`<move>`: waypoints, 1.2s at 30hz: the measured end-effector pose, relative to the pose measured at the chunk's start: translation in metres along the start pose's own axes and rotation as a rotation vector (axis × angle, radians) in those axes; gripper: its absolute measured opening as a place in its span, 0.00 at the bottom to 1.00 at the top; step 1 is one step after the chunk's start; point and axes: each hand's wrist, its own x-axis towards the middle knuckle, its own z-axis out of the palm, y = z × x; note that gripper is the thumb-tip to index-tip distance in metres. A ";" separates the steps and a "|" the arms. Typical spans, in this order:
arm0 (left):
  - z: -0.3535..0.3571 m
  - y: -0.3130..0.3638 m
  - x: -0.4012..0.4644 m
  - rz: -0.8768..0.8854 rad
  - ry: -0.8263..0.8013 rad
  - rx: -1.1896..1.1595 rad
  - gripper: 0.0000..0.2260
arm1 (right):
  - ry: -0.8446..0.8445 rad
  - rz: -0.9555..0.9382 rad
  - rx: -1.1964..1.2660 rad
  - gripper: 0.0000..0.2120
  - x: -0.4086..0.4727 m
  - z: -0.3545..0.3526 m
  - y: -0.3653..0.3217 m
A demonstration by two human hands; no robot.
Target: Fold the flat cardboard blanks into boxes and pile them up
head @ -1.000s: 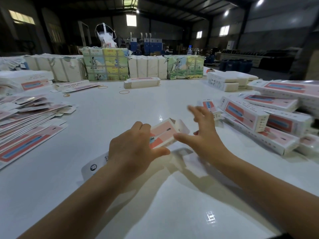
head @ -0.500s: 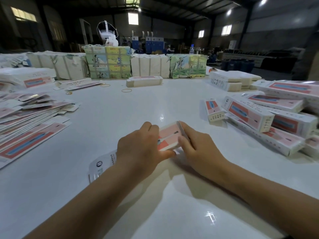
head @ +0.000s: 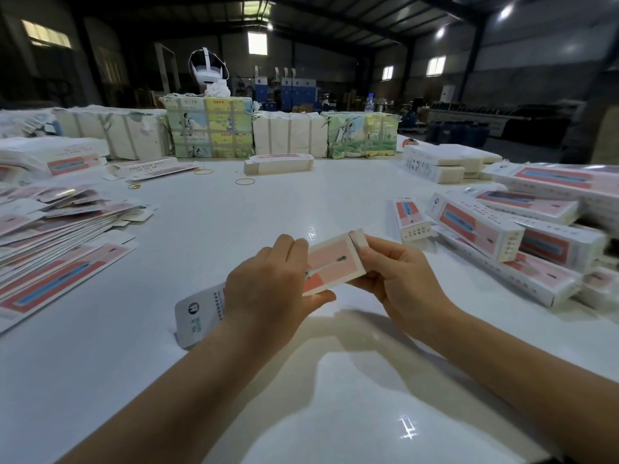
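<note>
A long pink and white cardboard box is held just above the white table, its white hanging tab end pointing toward me on the left. My left hand grips its middle, thumb under and fingers over the top. My right hand pinches the far end, fingers on the end flap. Flat blanks lie fanned in a stack at the left. Folded boxes lie piled at the right.
Wrapped bundles line the table's far edge, with a banded stack of blanks in front of them. Rubber bands lie on the table. One small box lies apart from the right pile. A dark warehouse is behind.
My right hand came in from open above the box to pinch its far end and flap. The box rose slightly off the table while my left hand kept its grip.
</note>
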 end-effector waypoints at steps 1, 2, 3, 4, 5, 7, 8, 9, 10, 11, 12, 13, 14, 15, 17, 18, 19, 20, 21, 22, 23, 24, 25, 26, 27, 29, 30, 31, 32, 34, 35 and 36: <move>0.001 0.000 0.000 -0.001 0.006 0.009 0.28 | -0.009 -0.008 -0.016 0.14 0.000 0.000 0.000; 0.001 0.001 0.000 0.000 0.010 0.019 0.29 | -0.025 -0.021 -0.043 0.16 -0.002 0.001 0.000; 0.002 0.001 0.000 0.002 0.011 0.030 0.29 | -0.038 -0.041 -0.076 0.17 -0.003 0.002 -0.001; 0.002 0.002 0.000 0.002 0.012 0.042 0.29 | -0.044 -0.060 -0.105 0.19 -0.005 0.004 -0.001; 0.002 0.002 0.000 0.003 0.013 0.053 0.29 | -0.045 -0.078 -0.130 0.20 -0.006 0.005 -0.001; 0.003 0.002 0.000 0.008 0.014 0.071 0.30 | -0.035 -0.105 -0.188 0.23 -0.008 0.006 -0.002; 0.003 0.002 0.000 0.011 0.014 0.077 0.30 | -0.032 -0.116 -0.220 0.25 -0.009 0.006 -0.002; 0.004 0.003 0.000 0.013 0.013 0.081 0.30 | -0.034 -0.128 -0.250 0.27 -0.009 0.005 -0.001; 0.004 0.003 0.000 0.014 0.013 0.083 0.30 | -0.037 -0.138 -0.279 0.29 -0.009 0.005 -0.001; 0.003 0.004 0.001 0.015 0.014 0.085 0.30 | -0.041 -0.147 -0.305 0.30 -0.009 0.005 0.000; 0.003 0.004 0.000 0.015 0.014 0.087 0.30 | -0.043 -0.149 -0.326 0.31 -0.009 0.005 0.000; 0.003 0.004 0.000 0.013 0.011 0.090 0.30 | -0.043 -0.145 -0.341 0.31 -0.009 0.004 0.001; 0.002 0.004 0.000 0.008 0.010 0.091 0.30 | -0.041 -0.137 -0.353 0.30 -0.010 0.004 0.002; 0.002 0.004 0.000 0.003 0.011 0.095 0.29 | -0.042 -0.125 -0.365 0.28 -0.010 0.003 0.003; 0.002 0.006 0.000 -0.009 0.007 0.112 0.29 | -0.070 -0.098 -0.372 0.19 -0.011 0.006 0.005; 0.002 0.007 0.000 -0.015 0.004 0.126 0.29 | -0.093 -0.101 -0.385 0.13 -0.013 0.008 0.005; 0.001 0.008 0.000 -0.021 0.006 0.145 0.28 | -0.109 -0.122 -0.415 0.09 -0.015 0.010 0.005; 0.002 0.009 0.000 -0.024 0.011 0.167 0.27 | -0.121 -0.150 -0.454 0.09 -0.016 0.012 0.005; 0.002 0.009 0.001 -0.026 0.020 0.182 0.26 | -0.129 -0.173 -0.497 0.09 -0.017 0.013 0.005; 0.002 0.010 0.001 -0.025 0.032 0.188 0.26 | -0.136 -0.184 -0.534 0.10 -0.018 0.014 0.005; 0.002 0.010 0.001 -0.023 0.038 0.186 0.25 | -0.140 -0.191 -0.558 0.10 -0.019 0.014 0.005; 0.002 0.010 0.001 -0.020 0.041 0.183 0.25 | -0.142 -0.193 -0.567 0.11 -0.019 0.015 0.005; 0.001 0.009 0.002 -0.021 0.039 0.178 0.25 | -0.148 -0.191 -0.569 0.12 -0.019 0.014 0.005; 0.000 0.008 0.002 -0.026 0.034 0.165 0.25 | -0.161 -0.188 -0.571 0.12 -0.018 0.014 0.003; -0.001 0.007 0.002 -0.031 0.027 0.141 0.25 | -0.177 -0.191 -0.571 0.12 -0.017 0.012 0.001; -0.002 0.004 0.002 -0.048 0.019 0.088 0.26 | -0.196 -0.191 -0.529 0.11 -0.013 0.007 -0.003; -0.003 0.003 0.002 -0.059 0.012 0.067 0.26 | -0.184 -0.170 -0.474 0.12 -0.012 0.005 -0.004; -0.003 0.003 0.002 -0.069 0.003 0.052 0.27 | -0.167 -0.138 -0.411 0.13 -0.011 0.004 -0.005; -0.003 0.003 0.001 -0.075 -0.005 0.042 0.27 | -0.170 -0.114 -0.376 0.15 -0.010 0.003 -0.004; -0.003 0.003 0.002 -0.091 -0.032 0.055 0.29 | -0.229 -0.115 -0.416 0.19 -0.010 0.003 0.000; -0.002 0.002 0.002 -0.095 -0.047 0.070 0.29 | -0.256 -0.110 -0.440 0.21 -0.011 0.003 0.003; -0.002 0.001 0.002 -0.091 -0.056 0.076 0.30 | -0.269 -0.095 -0.453 0.22 -0.012 0.003 0.004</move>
